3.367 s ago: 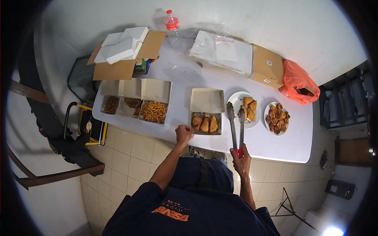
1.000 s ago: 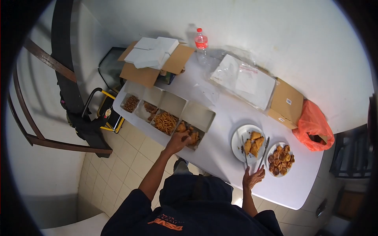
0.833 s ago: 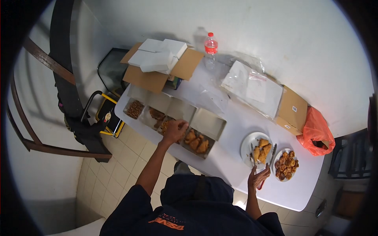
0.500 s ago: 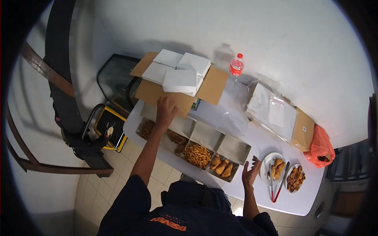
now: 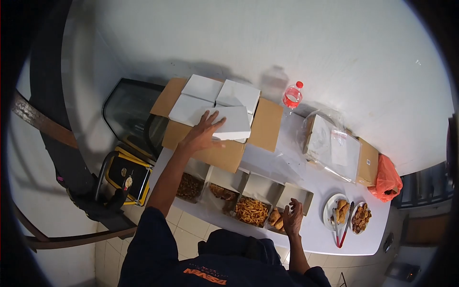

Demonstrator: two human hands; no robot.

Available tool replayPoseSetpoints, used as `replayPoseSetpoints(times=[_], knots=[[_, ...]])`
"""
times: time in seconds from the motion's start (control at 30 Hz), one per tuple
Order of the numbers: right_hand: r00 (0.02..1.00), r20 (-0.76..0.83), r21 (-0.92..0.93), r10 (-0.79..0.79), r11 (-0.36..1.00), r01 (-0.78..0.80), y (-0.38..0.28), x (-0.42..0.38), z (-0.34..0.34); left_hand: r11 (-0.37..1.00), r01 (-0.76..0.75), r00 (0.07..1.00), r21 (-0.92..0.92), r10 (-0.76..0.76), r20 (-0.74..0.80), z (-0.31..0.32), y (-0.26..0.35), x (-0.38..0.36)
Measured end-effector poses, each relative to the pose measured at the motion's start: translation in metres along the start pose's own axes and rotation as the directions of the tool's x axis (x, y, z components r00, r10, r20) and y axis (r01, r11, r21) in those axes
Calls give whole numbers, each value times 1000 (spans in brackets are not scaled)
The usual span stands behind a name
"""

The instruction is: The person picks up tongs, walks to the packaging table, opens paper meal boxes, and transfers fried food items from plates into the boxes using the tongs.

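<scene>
My left hand [image 5: 203, 135] lies with spread fingers on the near-left end of the top white box [image 5: 232, 122], which rests tilted on other white boxes [image 5: 202, 88] in an open carton [image 5: 267, 124]. Over the right end of the row of open food boxes, my right hand [image 5: 292, 216] has its fingers apart and holds nothing. It partly hides the fried pieces [image 5: 276, 218] below it. Noodles or fries [image 5: 251, 211] fill the box beside these, and darker food [image 5: 190, 186] lies in the boxes further left.
A bottle with a red cap [image 5: 292, 95] stands behind the carton. At the right are a plastic-wrapped box [image 5: 330, 146], an orange bag [image 5: 386, 178], two plates of fried food [image 5: 361, 218] and red-handled tongs [image 5: 340, 237]. A yellow-black folding frame [image 5: 128, 177] stands left.
My left hand has moved from the carton's front flap onto the top white box. My right hand has shifted left, over the rightmost food box. The whole view has shifted slightly.
</scene>
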State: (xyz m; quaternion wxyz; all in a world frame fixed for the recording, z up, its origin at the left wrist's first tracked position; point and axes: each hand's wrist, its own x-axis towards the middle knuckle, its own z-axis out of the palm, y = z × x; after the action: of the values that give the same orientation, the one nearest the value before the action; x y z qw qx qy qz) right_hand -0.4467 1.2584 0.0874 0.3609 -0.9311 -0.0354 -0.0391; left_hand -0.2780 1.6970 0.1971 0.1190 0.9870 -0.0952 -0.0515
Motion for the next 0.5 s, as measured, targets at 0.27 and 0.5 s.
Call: replayPoseSetpoints(times=[0.27,0.5], knots=[[998,11,-23,57,998,-56,-23,9,7,910,414,910,-4,-414,21,-4,-143,36],[993,-4,-59,120,991,-120,1,-13,14,964,214,977,-155,-210,41,20,-197,49]])
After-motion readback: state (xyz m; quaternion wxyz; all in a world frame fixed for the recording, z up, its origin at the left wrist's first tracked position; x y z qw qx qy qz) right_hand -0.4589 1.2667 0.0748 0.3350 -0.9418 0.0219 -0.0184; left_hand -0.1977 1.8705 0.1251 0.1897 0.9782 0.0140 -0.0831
